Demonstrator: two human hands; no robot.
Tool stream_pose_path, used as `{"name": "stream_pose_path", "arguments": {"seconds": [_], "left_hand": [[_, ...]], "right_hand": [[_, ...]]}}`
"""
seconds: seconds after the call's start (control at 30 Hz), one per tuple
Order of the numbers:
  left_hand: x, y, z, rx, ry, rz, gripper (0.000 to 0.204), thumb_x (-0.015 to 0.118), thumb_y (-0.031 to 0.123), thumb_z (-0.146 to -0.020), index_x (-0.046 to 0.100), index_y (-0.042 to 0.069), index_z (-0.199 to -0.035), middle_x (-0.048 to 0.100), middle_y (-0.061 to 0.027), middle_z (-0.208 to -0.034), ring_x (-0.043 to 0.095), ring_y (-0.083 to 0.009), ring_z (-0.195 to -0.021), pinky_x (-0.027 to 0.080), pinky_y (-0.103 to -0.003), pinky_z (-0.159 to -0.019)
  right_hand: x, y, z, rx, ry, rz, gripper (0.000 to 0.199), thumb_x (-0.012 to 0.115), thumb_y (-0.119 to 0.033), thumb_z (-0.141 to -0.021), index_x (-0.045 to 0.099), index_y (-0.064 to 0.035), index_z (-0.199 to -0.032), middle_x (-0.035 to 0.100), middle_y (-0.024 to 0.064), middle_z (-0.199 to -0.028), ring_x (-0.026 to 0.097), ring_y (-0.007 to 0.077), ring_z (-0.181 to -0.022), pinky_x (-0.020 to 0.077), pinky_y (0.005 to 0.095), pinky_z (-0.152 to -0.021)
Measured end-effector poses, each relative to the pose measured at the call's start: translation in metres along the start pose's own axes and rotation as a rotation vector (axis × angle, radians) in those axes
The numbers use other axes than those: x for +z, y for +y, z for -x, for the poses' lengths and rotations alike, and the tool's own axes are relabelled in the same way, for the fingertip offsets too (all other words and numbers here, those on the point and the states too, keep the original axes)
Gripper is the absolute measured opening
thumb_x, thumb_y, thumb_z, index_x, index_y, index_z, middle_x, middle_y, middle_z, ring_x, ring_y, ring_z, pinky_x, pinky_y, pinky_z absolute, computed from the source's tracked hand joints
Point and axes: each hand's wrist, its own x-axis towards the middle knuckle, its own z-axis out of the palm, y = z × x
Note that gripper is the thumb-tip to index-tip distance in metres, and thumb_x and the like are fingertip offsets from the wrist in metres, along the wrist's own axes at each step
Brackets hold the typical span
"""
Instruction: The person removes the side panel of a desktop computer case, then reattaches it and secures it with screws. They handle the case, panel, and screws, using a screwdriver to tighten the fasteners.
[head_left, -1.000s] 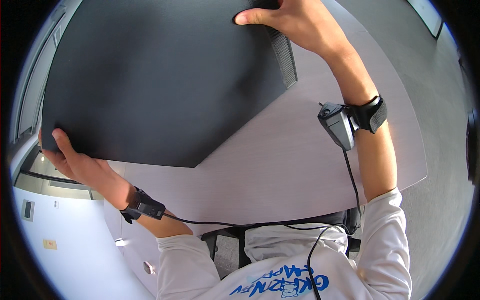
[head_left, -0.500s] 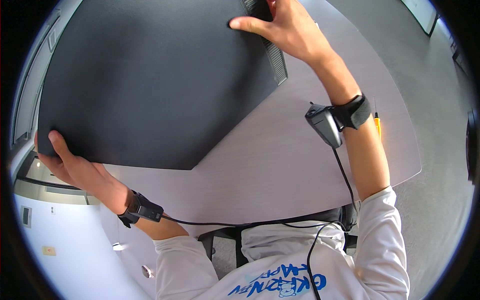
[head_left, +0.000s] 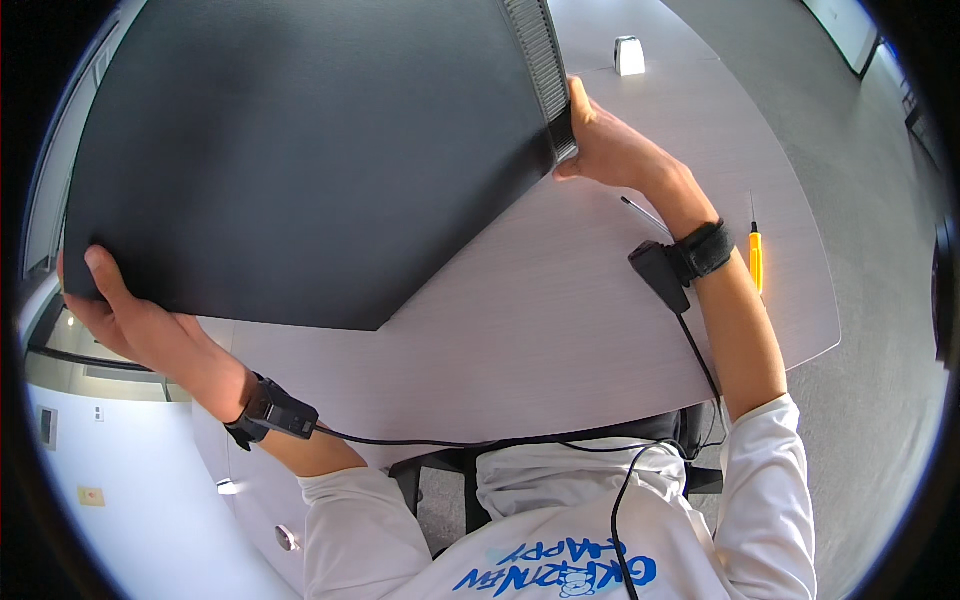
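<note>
A large flat black case (head_left: 300, 170), which looks like a computer case, is held tilted over the table and fills the upper left of the head view. Its right edge carries a ribbed, vented strip (head_left: 537, 55). My left hand (head_left: 145, 325) grips the near left corner, thumb on the broad face and fingers hidden behind. At the lower end of the vented edge, my right hand (head_left: 620, 145) is closed around the corner; its fingers are partly hidden by the case.
The pale table (head_left: 480, 360) curves away at the right. A yellow-handled screwdriver (head_left: 756, 258) lies beside my right forearm. A thin dark rod (head_left: 642, 212) shows by my right wrist, and a small white object (head_left: 629, 57) stands farther back. Black cables (head_left: 440, 443) run from both wrist devices.
My right hand has slid down the vented edge from its upper part to the lower corner. The case has shifted slightly up and left, with my left hand still on it.
</note>
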Motion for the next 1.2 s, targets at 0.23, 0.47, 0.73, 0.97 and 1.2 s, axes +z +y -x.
{"name": "stream_pose_path", "arguments": {"seconds": [0.23, 0.47, 0.73, 0.97, 1.2], "left_hand": [[-0.004, -0.006, 0.0, -0.024, 0.02, -0.057, 0.043, 0.074, 0.035, -0.096, 0.064, 0.007, -0.126, 0.07, -0.0181, -0.118, 0.076, -0.0295, -0.094, 0.068, -0.04, -0.073], [-0.004, -0.004, 0.002, -0.045, 0.024, -0.068, 0.047, 0.073, 0.039, -0.096, 0.061, 0.009, -0.131, 0.07, -0.0162, -0.119, 0.076, -0.0302, -0.096, 0.068, -0.04, -0.073], [-0.009, -0.004, 0.0, -0.04, -0.028, -0.145, 0.048, 0.07, 0.043, -0.098, 0.06, 0.013, -0.134, 0.069, -0.0123, -0.12, 0.074, -0.0254, -0.099, 0.068, -0.035, -0.077], [-0.009, -0.009, -0.002, -0.042, -0.053, -0.002, 0.042, 0.071, 0.036, -0.099, 0.06, 0.011, -0.132, 0.069, -0.012, -0.117, 0.074, -0.023, -0.099, 0.067, -0.033, -0.079], [-0.006, -0.007, -0.008, -0.046, -0.031, 0.032, 0.043, 0.072, 0.034, -0.097, 0.059, 0.008, -0.128, 0.067, -0.0152, -0.118, 0.073, -0.0257, -0.101, 0.068, -0.035, -0.08]], "right_hand": [[0.015, 0.012, 0.005, 0.104, 0.003, -0.035, 0.078, 0.09, -0.009, -0.077, 0.036, 0.0025, -0.133, 0.07, 0.03, -0.092, 0.068, 0.0484, -0.1, 0.0537, 0.0517, -0.082], [0.02, 0.016, 0.005, 0.131, 0.009, 0.008, 0.067, 0.088, -0.011, -0.08, 0.039, 0.0004, -0.124, 0.07, 0.0296, -0.09, 0.068, 0.0496, -0.093, 0.0542, 0.0537, -0.077], [0.02, 0.015, 0.006, 0.192, 0.011, 0.102, 0.068, 0.089, -0.019, -0.08, 0.042, -0.003, -0.125, 0.072, 0.025, -0.089, 0.07, 0.0481, -0.093, 0.057, 0.0525, -0.08], [0.019, 0.018, 0.005, 0.188, 0.039, 0.119, 0.067, 0.091, -0.022, -0.075, 0.049, -0.0038, -0.124, 0.073, 0.0232, -0.09, 0.07, 0.0463, -0.095, 0.0572, 0.0514, -0.081], [0.019, 0.02, 0.008, 0.17, 0.038, 0.067, 0.066, 0.091, -0.021, -0.075, 0.05, -0.0065, -0.125, 0.073, 0.0227, -0.091, 0.07, 0.046, -0.095, 0.0565, 0.0526, -0.081]]}}
